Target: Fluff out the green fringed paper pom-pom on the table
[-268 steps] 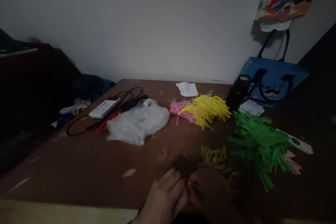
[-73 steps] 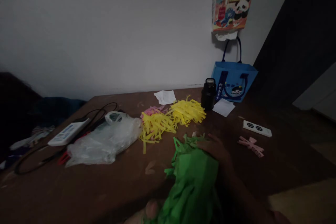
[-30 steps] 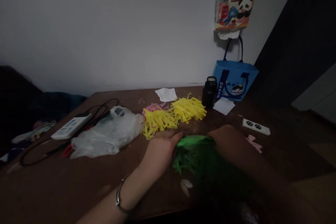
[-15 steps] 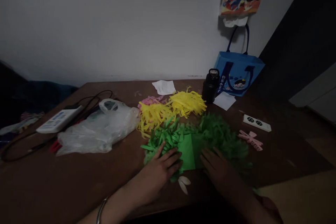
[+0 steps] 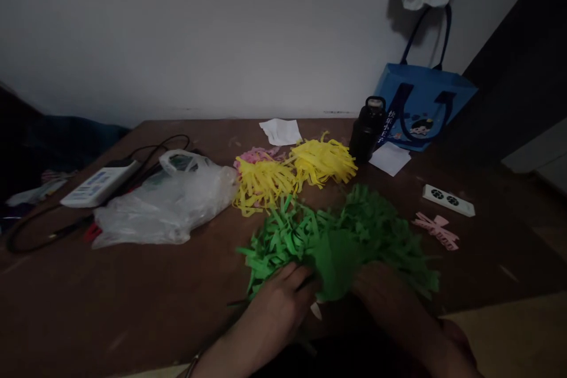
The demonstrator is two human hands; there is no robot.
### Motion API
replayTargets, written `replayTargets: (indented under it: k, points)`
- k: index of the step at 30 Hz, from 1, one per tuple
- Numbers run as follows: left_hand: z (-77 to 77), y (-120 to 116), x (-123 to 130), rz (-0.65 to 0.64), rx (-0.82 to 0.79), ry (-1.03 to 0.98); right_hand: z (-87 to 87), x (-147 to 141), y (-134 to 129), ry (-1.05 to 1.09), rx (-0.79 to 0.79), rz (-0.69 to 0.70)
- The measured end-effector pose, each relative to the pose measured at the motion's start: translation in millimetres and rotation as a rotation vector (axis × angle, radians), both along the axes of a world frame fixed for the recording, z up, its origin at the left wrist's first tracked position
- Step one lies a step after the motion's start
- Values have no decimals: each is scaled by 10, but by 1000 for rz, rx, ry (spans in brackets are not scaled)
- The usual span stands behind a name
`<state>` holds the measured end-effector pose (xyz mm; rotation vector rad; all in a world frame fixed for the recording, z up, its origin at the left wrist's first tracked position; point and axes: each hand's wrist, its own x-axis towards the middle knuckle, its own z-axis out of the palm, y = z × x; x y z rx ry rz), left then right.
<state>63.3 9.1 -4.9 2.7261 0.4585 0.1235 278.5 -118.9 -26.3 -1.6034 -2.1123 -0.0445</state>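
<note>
A green fringed tissue paper [image 5: 334, 266] lies in front of me, its cut strips fanning out at both sides around a plain middle band. My left hand [image 5: 286, 295] is closed on the near left edge of that band, fingers curled under. At the near right edge my right hand [image 5: 378, 289] is closed on the paper too, its fingertips blurred and partly hidden. Between my hands the band bulges slightly upward. Just beyond lie yellow fringed paper bunches [image 5: 325, 162] and a pink fringed bunch [image 5: 257, 156]. A small white petal-shaped piece [image 5: 316, 310] shows beside my left hand.
On the left of the brown table [image 5: 177, 289] are a clear plastic bag [image 5: 168, 209] and a white power strip [image 5: 100, 183] with black cable. A black bottle [image 5: 367, 130], blue tote bag [image 5: 425, 112], white device [image 5: 448, 199] and pink hair clip [image 5: 437, 230] stand or lie right.
Both hands went from lying flat with spread fingers on the green paper to curling round its near edges. The middle band has gone from flat to bulging. The view has tilted down slightly.
</note>
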Motion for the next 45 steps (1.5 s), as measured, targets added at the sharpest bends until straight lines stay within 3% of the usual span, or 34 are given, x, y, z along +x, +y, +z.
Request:
replayTargets:
  k: [4,12,27,32,35,38,42,45]
  points:
    - [84,-75,-13,44,-75,-7,58,-27,14,142,-32,-20]
    - [7,-89,97,47,-147,-52,99,74,19,363,-124,-58]
    - [-14,-18,107,111,-375,-254,187,-61,25,157,-64,-59]
    - [-10,-33,84,117,-232,-324,165,-65,110,56,-9,-46]
    - [-15,-48,81,-10,-50,-353,88,-57,132,-63,26,60]
    - [-40,-80,58,-103,16,-250,-14,-50,85,-73,48,115]
    - [-48,-112,49,40,-54,-38,-88,-56,27,14,-13,87]
    - [10,-85,133,234,-113,98,-47,-65,101,57,-94,-101]
